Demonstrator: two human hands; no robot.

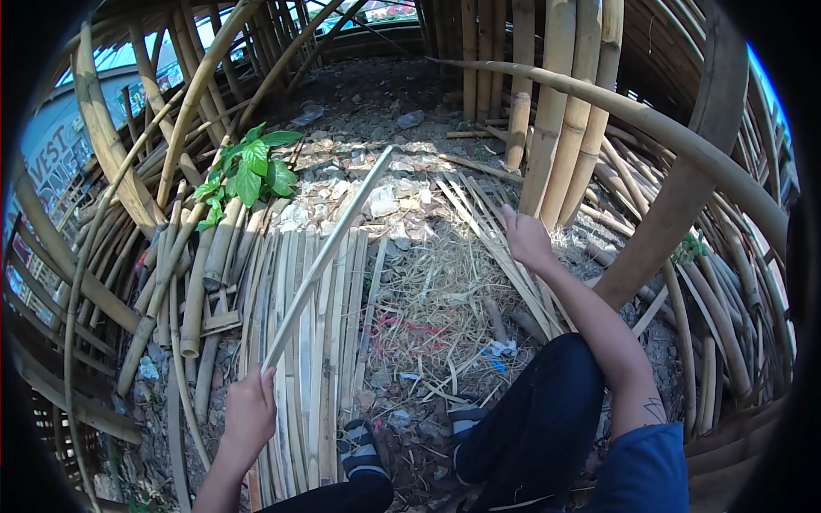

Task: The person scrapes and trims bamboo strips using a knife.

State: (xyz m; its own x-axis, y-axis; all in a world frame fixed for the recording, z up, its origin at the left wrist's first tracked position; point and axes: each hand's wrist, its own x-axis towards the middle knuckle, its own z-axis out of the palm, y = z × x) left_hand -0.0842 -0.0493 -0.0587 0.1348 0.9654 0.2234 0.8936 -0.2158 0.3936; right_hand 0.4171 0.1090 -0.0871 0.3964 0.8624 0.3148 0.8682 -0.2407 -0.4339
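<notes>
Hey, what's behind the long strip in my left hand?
Behind the lower part of the long strip lies a row of split bamboo strips; behind its upper part, stony ground. The sliver it covers can't be seen, nor what's under the row.

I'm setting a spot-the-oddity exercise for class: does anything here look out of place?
Yes, mildly: a blue-and-white scrap and pinkish-red strands lie among pale shavings, lower middle of the picture; their bright colours stand out there. The strip in the left hand shows no obvious damage.
</notes>
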